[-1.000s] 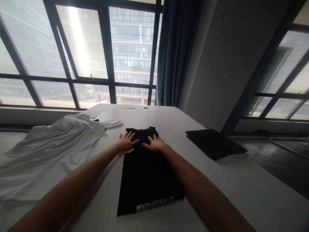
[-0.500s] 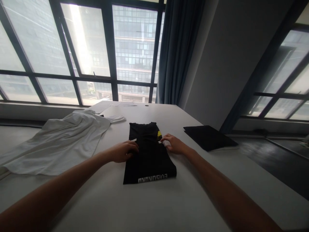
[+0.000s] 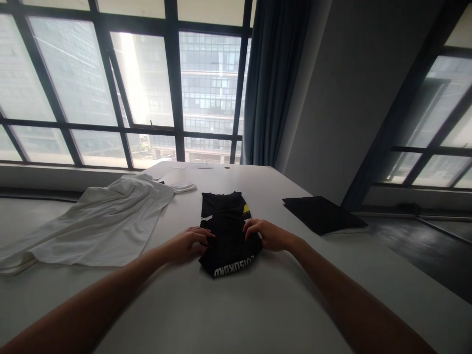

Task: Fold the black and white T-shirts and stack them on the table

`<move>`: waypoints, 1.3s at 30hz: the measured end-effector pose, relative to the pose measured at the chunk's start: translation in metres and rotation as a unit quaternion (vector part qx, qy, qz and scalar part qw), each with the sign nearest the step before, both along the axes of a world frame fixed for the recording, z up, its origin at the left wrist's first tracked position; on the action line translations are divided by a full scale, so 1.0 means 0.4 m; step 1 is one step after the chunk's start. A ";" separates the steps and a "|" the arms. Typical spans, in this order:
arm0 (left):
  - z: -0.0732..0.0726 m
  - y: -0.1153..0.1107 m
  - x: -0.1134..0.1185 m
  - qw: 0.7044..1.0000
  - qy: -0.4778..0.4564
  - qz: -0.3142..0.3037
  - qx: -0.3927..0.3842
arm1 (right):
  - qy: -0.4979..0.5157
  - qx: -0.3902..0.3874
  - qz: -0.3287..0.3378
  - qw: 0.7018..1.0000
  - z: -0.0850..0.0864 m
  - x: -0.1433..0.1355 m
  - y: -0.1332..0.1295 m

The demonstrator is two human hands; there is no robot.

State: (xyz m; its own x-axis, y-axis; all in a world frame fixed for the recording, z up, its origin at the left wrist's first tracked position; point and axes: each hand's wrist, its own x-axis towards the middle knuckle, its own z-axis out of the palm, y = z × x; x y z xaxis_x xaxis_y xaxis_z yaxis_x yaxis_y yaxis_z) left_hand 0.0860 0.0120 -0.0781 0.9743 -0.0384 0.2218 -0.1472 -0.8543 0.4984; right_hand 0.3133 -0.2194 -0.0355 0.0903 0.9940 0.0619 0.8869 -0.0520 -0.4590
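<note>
A black T-shirt (image 3: 225,211), folded into a narrow strip, lies in front of me with its neckline at the far end. It has a yellow patch at its right side and white lettering across the near end. My left hand (image 3: 189,243) is closed on the shirt's left edge, its fingertips over the cloth and its thumb hidden. On the opposite edge, my right hand (image 3: 268,235) grips the cloth with bent fingers. Between the hands, the near part of the shirt is bunched, and its lettered end is curved and tilted.
A white table (image 3: 236,314) carries everything. At the left a rumpled white garment (image 3: 110,221) is spread out, with a small folded white cloth (image 3: 183,187) beyond it. A folded black cloth (image 3: 322,214) lies near the right edge. Windows and a blue curtain (image 3: 263,98) stand behind.
Both hands have moved nearer along the shirt's sides, towards its lettered end. That end, flat before, is now drawn in and bent. The view has tipped up slightly.
</note>
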 end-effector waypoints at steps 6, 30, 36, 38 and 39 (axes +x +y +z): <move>0.069 -0.026 -0.024 0.997 -0.003 0.006 -0.080 | 0.104 0.035 0.017 0.994 0.041 0.013 -0.024; -0.003 0.007 0.046 0.947 -0.082 0.272 -0.151 | -0.044 0.149 -0.199 0.968 -0.048 -0.007 0.078; 0.000 -0.037 0.062 0.952 -0.069 0.293 0.050 | -0.164 0.102 -0.243 0.951 -0.065 -0.055 0.100; 0.000 -0.076 0.075 0.968 -0.072 0.223 0.094 | -0.176 0.117 -0.191 0.959 -0.068 -0.083 0.110; -0.004 -0.095 0.082 0.977 -0.053 0.181 0.102 | -0.170 0.105 -0.156 0.967 -0.073 -0.094 0.115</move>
State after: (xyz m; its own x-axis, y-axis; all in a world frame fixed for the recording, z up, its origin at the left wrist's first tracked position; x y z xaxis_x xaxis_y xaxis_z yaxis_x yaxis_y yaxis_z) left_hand 0.1187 -0.0258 -0.0799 0.9046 0.2503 0.3451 0.1416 -0.9400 0.3105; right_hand 0.2755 -0.1733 -0.0645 0.3237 0.8838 0.3377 0.9443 -0.2796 -0.1734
